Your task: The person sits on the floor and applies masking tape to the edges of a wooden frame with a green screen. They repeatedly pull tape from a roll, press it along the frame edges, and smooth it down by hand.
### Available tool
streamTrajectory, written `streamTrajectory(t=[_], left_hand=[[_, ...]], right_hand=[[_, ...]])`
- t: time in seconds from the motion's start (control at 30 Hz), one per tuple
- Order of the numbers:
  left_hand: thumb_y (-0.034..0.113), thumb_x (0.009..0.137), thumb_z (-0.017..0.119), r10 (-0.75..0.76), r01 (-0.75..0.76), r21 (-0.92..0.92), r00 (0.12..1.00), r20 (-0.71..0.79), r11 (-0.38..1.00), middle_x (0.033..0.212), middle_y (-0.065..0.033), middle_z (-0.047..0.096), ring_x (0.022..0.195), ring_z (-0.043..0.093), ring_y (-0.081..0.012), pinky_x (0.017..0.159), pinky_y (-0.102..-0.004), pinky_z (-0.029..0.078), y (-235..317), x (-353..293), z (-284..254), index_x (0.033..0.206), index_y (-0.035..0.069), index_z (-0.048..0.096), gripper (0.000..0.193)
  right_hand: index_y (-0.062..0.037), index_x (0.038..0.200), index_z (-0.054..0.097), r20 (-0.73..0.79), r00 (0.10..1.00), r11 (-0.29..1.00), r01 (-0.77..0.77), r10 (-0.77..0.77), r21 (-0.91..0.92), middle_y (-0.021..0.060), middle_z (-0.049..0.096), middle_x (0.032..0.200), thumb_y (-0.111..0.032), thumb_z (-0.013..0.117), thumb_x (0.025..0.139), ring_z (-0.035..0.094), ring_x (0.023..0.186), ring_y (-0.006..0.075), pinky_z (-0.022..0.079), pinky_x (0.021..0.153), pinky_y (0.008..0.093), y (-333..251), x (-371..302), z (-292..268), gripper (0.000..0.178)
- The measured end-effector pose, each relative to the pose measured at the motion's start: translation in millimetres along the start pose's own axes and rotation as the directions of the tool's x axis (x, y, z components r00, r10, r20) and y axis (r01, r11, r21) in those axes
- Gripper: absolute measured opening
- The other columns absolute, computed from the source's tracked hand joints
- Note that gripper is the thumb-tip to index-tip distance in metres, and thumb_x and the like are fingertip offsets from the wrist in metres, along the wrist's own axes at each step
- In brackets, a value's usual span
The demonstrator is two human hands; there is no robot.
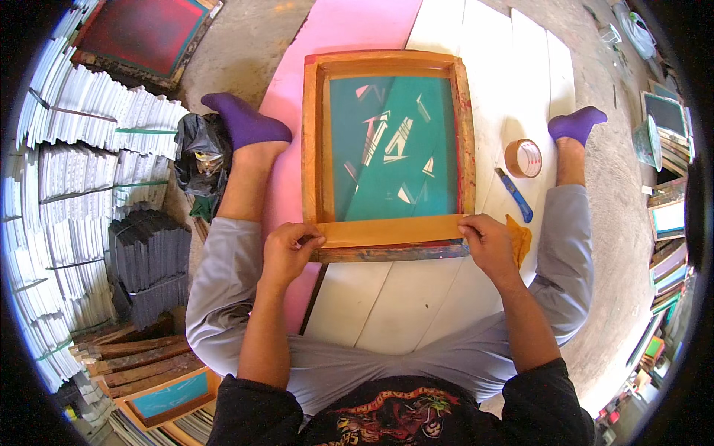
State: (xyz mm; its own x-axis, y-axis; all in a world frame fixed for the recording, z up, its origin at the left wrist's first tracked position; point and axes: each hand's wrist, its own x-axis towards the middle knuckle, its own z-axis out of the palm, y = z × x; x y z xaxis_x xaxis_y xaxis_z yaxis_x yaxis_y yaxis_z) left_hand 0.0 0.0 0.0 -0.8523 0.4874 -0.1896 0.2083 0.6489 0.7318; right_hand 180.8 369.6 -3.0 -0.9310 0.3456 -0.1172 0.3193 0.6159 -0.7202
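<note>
A wooden screen-printing frame (311, 141) with teal mesh (394, 178) and pale cut-out shapes lies in front of me, between my legs. Along its near side stretches a strip of brown tape (390, 231). My left hand (288, 249) pinches the strip's left end at the frame's near left corner. At the near right corner, my right hand (487, 241) has the other end between thumb and fingers. To the right of the frame are a roll of brown tape (512, 158) and a blue utility knife (515, 195). A crumpled orange-brown scrap (520, 239) lies beside my right hand.
The frame rests on a white board surface (357, 297) with a pink part (286, 156). Bundled paper stacks (74, 178), a dark bundle (149, 260) and a black plastic bag (201, 152) stand at the left. More frames (141, 33) lie around the floor.
</note>
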Motion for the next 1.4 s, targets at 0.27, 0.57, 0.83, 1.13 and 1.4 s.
streamTrajectory(t=[0.27, 0.57, 0.83, 1.13, 1.4], left_hand=[[0.011, 0.079, 0.082, 0.030, -0.034, 0.084, 0.998, 0.056, 0.996, 0.079, -0.0128, 0.072, 0.071, 0.068, -0.0268, 0.067, -0.0372, 0.054, 0, 0, -1, 0.089, 0.005, 0.078, 0.012], [0.007, 0.081, 0.081, 0.113, -0.114, 0.027, 0.993, 0.037, 0.993, 0.084, -0.0143, 0.074, 0.076, 0.070, -0.0268, 0.069, -0.0369, 0.056, 15, 4, -4, 0.091, 0.003, 0.078, 0.012], [0.004, 0.085, 0.078, 0.053, -0.040, -0.077, 0.985, 0.165, 0.996, 0.091, -0.0156, 0.076, 0.082, 0.073, -0.0228, 0.073, -0.0323, 0.057, 20, 14, -19, 0.097, 0.001, 0.078, 0.013], [0.005, 0.087, 0.078, -0.110, 0.182, -0.424, 0.976, 0.190, 0.887, 0.098, -0.0119, 0.077, 0.089, 0.071, -0.0150, 0.081, -0.0300, 0.056, 9, 23, -19, 0.101, -0.003, 0.078, 0.016], [0.003, 0.085, 0.078, 0.064, -0.046, -0.148, 0.991, 0.114, 0.988, 0.089, -0.0140, 0.076, 0.082, 0.072, -0.0187, 0.073, -0.0306, 0.057, 21, 25, -25, 0.100, 0.001, 0.079, 0.015]], right_hand=[[-0.0030, 0.100, 0.075, 0.087, 0.993, 0.988, -0.063, 0.076, -0.143, 0.0166, 0.073, 0.097, -0.015, 0.072, 0.087, 0.071, 0.094, 0.0361, 0.056, 0.082, 0.0431, -12, -3, -1, 0.018], [-0.0006, 0.095, 0.075, -0.003, 1.000, 0.990, 0.026, -0.027, -0.139, 0.0152, 0.073, 0.087, -0.006, 0.074, 0.086, 0.072, 0.078, 0.0284, 0.055, 0.070, 0.0356, -10, 5, -14, 0.011], [-0.0004, 0.096, 0.075, 0.009, 1.000, 0.986, 0.012, -0.011, -0.166, 0.0143, 0.073, 0.088, -0.007, 0.074, 0.087, 0.071, 0.077, 0.0265, 0.055, 0.070, 0.0337, -13, 9, -16, 0.010], [0.0003, 0.098, 0.075, -0.001, 0.996, 0.996, -0.085, 0.085, -0.007, 0.0166, 0.074, 0.092, -0.011, 0.072, 0.089, 0.071, 0.083, 0.0302, 0.055, 0.075, 0.0372, -4, 11, -20, 0.014], [-0.0007, 0.101, 0.075, 0.053, 0.981, 0.981, -0.189, 0.186, 0.053, 0.0176, 0.074, 0.097, -0.015, 0.071, 0.091, 0.072, 0.088, 0.0322, 0.055, 0.079, 0.0392, -13, 9, -26, 0.018]])
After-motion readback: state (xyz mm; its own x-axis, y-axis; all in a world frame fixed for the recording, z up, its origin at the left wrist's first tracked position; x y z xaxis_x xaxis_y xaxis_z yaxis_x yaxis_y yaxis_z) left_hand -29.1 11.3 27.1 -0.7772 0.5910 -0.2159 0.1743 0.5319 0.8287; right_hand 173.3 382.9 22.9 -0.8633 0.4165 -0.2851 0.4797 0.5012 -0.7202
